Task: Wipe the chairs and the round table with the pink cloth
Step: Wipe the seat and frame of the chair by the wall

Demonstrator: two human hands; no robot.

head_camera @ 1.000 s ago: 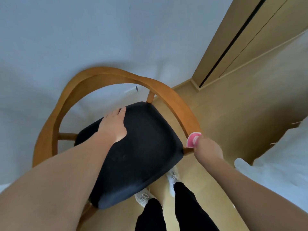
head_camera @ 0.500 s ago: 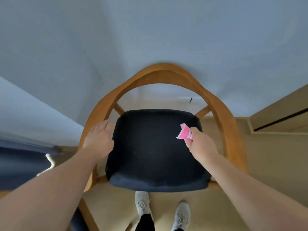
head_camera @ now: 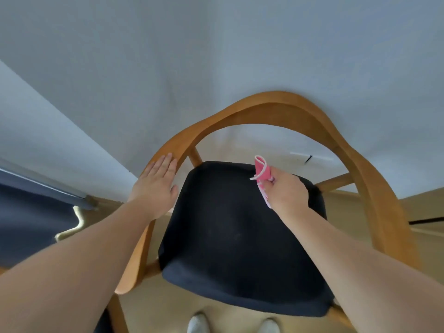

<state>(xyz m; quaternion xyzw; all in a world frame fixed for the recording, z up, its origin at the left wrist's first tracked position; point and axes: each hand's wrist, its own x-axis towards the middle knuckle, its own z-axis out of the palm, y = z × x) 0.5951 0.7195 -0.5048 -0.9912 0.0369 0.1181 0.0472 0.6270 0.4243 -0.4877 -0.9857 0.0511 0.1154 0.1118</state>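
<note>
A wooden chair point(head_camera: 276, 109) with a curved back rail and a black padded seat point(head_camera: 230, 236) stands right below me, its back to the wall. My left hand point(head_camera: 155, 186) lies flat with fingers stretched out on the left arm rail. Over the seat's back right part, my right hand point(head_camera: 286, 191) is closed around the folded pink cloth point(head_camera: 262, 170), which sticks up out of the fist. The round table is out of sight.
A pale wall point(head_camera: 216, 56) rises directly behind the chair. A dark blue curtain or panel point(head_camera: 31, 219) hangs at the left. Beige floor point(head_camera: 422, 207) shows at the right, and my white shoes point(head_camera: 199, 324) stand at the chair's front edge.
My view swung until the chair faced me squarely. My left hand went from the seat to the left arm rail. My right hand carried the cloth from the right rail to above the seat.
</note>
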